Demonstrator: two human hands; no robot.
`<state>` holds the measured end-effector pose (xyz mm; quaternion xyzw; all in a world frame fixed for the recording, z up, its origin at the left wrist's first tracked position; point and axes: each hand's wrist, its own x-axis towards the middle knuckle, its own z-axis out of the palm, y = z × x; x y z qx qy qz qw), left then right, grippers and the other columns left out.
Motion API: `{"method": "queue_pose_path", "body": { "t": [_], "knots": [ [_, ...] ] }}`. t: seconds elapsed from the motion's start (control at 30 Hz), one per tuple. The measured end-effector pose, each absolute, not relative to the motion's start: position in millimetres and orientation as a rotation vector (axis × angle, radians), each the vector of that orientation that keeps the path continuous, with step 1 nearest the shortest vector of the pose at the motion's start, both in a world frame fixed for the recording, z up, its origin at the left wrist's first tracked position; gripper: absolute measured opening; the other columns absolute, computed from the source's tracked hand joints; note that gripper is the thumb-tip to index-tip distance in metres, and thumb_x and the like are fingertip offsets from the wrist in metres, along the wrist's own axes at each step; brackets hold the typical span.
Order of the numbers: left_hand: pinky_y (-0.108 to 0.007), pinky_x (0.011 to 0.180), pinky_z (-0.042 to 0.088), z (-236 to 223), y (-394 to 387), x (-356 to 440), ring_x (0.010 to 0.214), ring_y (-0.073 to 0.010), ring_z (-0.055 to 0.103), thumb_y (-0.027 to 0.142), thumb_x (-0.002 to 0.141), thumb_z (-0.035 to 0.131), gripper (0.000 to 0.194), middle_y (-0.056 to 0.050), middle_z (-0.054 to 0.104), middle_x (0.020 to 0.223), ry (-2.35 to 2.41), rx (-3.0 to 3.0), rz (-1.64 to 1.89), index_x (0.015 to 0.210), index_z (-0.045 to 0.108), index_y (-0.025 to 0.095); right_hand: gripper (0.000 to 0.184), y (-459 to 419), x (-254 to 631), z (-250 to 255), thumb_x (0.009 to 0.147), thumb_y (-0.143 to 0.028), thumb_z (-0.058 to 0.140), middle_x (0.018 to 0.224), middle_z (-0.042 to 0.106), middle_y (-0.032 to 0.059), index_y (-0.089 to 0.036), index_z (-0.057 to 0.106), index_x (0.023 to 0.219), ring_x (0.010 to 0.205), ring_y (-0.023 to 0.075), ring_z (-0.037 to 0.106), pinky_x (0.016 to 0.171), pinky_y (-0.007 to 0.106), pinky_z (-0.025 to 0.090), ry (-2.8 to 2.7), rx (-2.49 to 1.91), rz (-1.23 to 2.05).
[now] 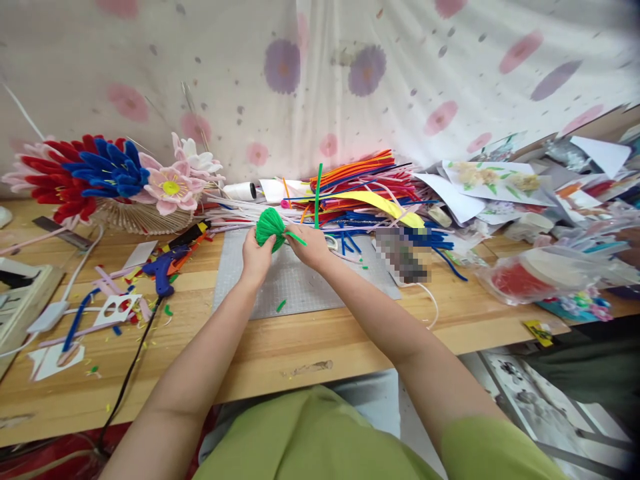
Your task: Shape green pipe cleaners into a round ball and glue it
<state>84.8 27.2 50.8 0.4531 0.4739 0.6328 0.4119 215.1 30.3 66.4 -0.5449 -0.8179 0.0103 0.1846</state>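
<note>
Above the grey cutting mat (260, 293), my left hand (258, 257) is closed around the lower left side of a round, ribbed green bundle (269, 228). It looks like green pipe cleaners gathered together, though the fuzz is too small to confirm. My right hand (309, 247) pinches at the bundle's right side, where a short green strip (296, 238) sticks out by the fingers. Its fingertips are partly hidden. Behind this hand a long green pipe cleaner (319, 193) stands upright. A green scrap (281, 306) lies on the mat.
Pipe-cleaner flowers (107, 167) fill the back left, with a blue glue gun (165, 270) and its black cord in front. Coloured pipe cleaners (360, 180) are heaped behind the mat. A blurred-out device (403, 257) lies right of my hands; bagged supplies (545, 270) crowd the far right.
</note>
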Motion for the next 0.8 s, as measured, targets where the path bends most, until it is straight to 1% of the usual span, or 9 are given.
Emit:
{"method": "queue_pose_path", "body": {
  "t": [0.13, 0.2, 0.27, 0.33, 0.4, 0.47, 0.53, 0.67, 0.8],
  "knots": [
    [-0.025, 0.072, 0.045, 43.5, 30.1, 84.9, 0.069, -0.0126, 0.056, 0.025, 0.062, 0.064, 0.024, 0.0, 0.059, 0.077, 1.225, 1.204, 1.645, 0.082, 0.053, 0.018, 0.031, 33.0, 202.8, 63.2, 0.091, -0.035, 0.033, 0.096, 0.065, 0.0098, -0.017, 0.058, 0.093, 0.089, 0.02, 0.059, 0.07, 0.027, 0.037, -2.035, -1.668, 0.235],
    [-0.025, 0.072, 0.045, 42.5, 30.5, 84.0, 0.07, -0.0126, 0.055, 0.027, 0.065, 0.063, 0.022, 0.0, 0.059, 0.076, 1.255, 1.224, 1.666, 0.082, 0.053, 0.018, 0.029, 35.7, 197.5, 62.4, 0.088, -0.036, 0.038, 0.086, 0.066, 0.0083, -0.017, 0.059, 0.08, 0.082, 0.0185, 0.059, 0.069, 0.027, 0.038, -1.89, -1.695, 0.413],
    [-0.025, 0.073, 0.045, 43.5, 29.4, 83.0, 0.071, -0.0128, 0.056, 0.027, 0.067, 0.062, 0.021, 0.0, 0.058, 0.076, 1.273, 1.229, 1.693, 0.083, 0.053, 0.018, 0.029, 39.2, 193.7, 60.9, 0.086, -0.034, 0.041, 0.071, 0.063, 0.0049, -0.017, 0.056, 0.068, 0.069, 0.015, 0.058, 0.066, 0.026, 0.039, -1.745, -1.628, 0.644],
    [-0.025, 0.075, 0.044, 45.5, 27.2, 82.1, 0.075, -0.013, 0.056, 0.027, 0.068, 0.062, 0.022, 0.0, 0.059, 0.078, 1.269, 1.23, 1.724, 0.086, 0.053, 0.018, 0.032, 42.4, 191.1, 59.4, 0.085, -0.033, 0.042, 0.056, 0.056, 0.001, -0.017, 0.052, 0.059, 0.054, 0.011, 0.052, 0.058, 0.024, 0.038, -1.592, -1.506, 0.904],
    [-0.025, 0.077, 0.044, 46.8, 24.7, 81.5, 0.077, -0.013, 0.057, 0.026, 0.069, 0.062, 0.024, -0.001, 0.059, 0.08, 1.244, 1.237, 1.737, 0.089, 0.052, 0.018, 0.033, 44.0, 188.7, 59.4, 0.083, -0.032, 0.043, 0.046, 0.047, -0.0021, -0.017, 0.048, 0.054, 0.042, 0.0079, 0.042, 0.048, 0.022, 0.035, -1.405, -1.398, 1.151],
    [-0.025, 0.078, 0.043, 46.2, 22.9, 81.1, 0.078, -0.013, 0.057, 0.026, 0.069, 0.062, 0.025, -0.001, 0.058, 0.081, 1.211, 1.266, 1.733, 0.09, 0.051, 0.018, 0.03, 43.8, 185.9, 61.6, 0.08, -0.03, 0.047, 0.043, 0.043, -0.0043, -0.017, 0.046, 0.054, 0.037, 0.0053, 0.036, 0.042, 0.02, 0.031, -1.186, -1.322, 1.353],
    [-0.025, 0.079, 0.043, 43.5, 22.5, 80.5, 0.08, -0.0134, 0.057, 0.027, 0.068, 0.064, 0.027, -0.001, 0.058, 0.083, 1.177, 1.307, 1.728, 0.091, 0.051, 0.018, 0.024, 42.6, 182.9, 65.0, 0.076, -0.027, 0.052, 0.044, 0.043, -0.0059, -0.016, 0.045, 0.056, 0.037, 0.0031, 0.033, 0.039, 0.017, 0.028, -0.975, -1.257, 1.5],
    [-0.027, 0.082, 0.041, 38.2, 23.9, 75.9, 0.088, -0.0156, 0.057, 0.022, 0.065, 0.064, 0.032, -0.003, 0.06, 0.092, 1.076, 1.346, 1.714, 0.095, 0.052, 0.019, 0.027, 42.3, 179.4, 67.7, 0.073, -0.03, 0.06, 0.044, 0.042, -0.0073, -0.016, 0.044, 0.055, 0.038, 0.0016, 0.033, 0.039, 0.015, 0.028, -0.843, -1.165, 1.58],
    [-0.028, 0.085, 0.041, 46.8, 23.5, 62.7, 0.093, -0.0188, 0.057, 0.016, 0.056, 0.062, 0.037, -0.003, 0.063, 0.092, 0.824, 1.257, 1.552, 0.092, 0.056, 0.019, 0.03, 48.7, 184.8, 60.8, 0.077, -0.032, 0.056, 0.044, 0.043, -0.0062, -0.017, 0.044, 0.054, 0.038, 0.0032, 0.034, 0.041, 0.018, 0.03, -1.058, -1.19, 1.389]
  ]
}}
